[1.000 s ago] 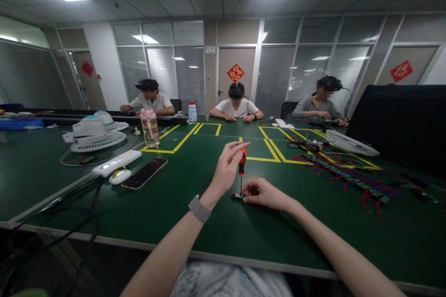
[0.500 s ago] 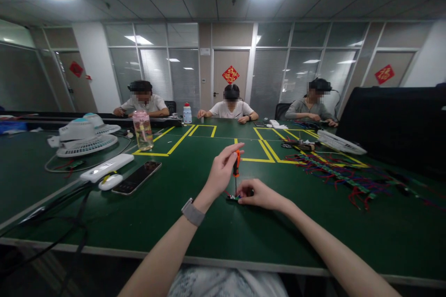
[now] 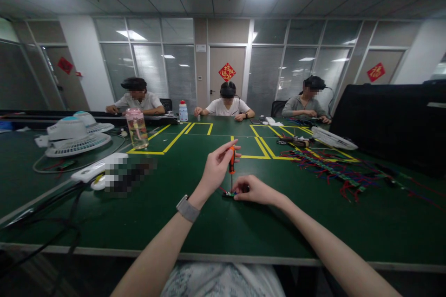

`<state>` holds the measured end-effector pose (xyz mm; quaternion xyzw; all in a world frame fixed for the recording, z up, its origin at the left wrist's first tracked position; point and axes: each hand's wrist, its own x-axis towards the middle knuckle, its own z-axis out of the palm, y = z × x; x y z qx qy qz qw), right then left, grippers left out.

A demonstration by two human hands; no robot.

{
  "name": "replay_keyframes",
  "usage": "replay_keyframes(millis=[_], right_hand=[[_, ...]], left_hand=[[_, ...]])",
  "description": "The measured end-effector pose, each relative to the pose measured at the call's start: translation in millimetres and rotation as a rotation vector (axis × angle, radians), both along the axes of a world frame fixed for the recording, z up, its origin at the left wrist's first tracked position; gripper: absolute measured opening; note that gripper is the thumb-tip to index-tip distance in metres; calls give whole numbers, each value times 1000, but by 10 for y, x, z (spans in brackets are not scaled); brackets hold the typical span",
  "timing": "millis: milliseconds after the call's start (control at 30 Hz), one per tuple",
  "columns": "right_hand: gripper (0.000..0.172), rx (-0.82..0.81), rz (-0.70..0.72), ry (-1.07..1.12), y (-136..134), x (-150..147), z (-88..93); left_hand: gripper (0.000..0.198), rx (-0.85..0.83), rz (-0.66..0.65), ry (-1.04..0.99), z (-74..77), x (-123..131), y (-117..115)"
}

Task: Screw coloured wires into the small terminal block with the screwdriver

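- The circuit board lay on the green table.
- The left hand was just left of the board, fingers clenched round the orange-handled screwdriver, which stood upright with its tip on the board.
- The right hand was just right of the board, fingers pinching its edge.
- The coloured wires lay well right of the board.

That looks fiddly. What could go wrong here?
The screwdriver, held upright in the left hand, could slip off the small board and jab the right hand pinning it. The board might also skid on the green table, since only fingertips seem to hold it down.
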<state>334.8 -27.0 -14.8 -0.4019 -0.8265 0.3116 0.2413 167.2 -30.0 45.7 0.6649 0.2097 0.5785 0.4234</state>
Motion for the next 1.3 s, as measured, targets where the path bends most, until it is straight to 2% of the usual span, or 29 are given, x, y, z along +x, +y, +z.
replay_keyframes(millis=[200,267,333,433,500,633,700,767,900,967,1133,1200,1300], right_hand=[[20,3,-4,-18,-22,3,39],[21,5,-1,-15,-17,4,34],[21,6,-3,-18,-15,5,32],[21,15,-12,-25,-23,4,37],[21,28,-19,-21,-30,4,37],[20,75,-35,-24,-25,8,5],[19,98,-36,-33,-18,11,-13],[18,118,-32,-42,-17,14,-17],[21,136,-5,-74,-30,24,15],[22,140,4,-87,-34,30,29],[22,141,13,-77,-14,39,9],[22,134,9,-65,-8,39,-4],[22,128,-6,-61,-9,36,-10]], left_hand=[[26,113,187,92,-4,-10,-22],[27,137,209,108,3,-10,-29],[30,141,174,95,12,-6,-32],[34,83,54,52,16,-1,-29],[34,58,46,51,10,-2,-26],[24,163,249,108,-8,-16,-24],[23,198,305,126,-12,-18,-23],[28,183,244,106,-9,-13,-21],[35,50,18,25,4,5,-22],[33,41,43,29,7,6,-26],[22,128,230,85,3,-14,-23],[27,127,203,83,-1,-14,-12],[35,74,55,41,-7,1,-3]])
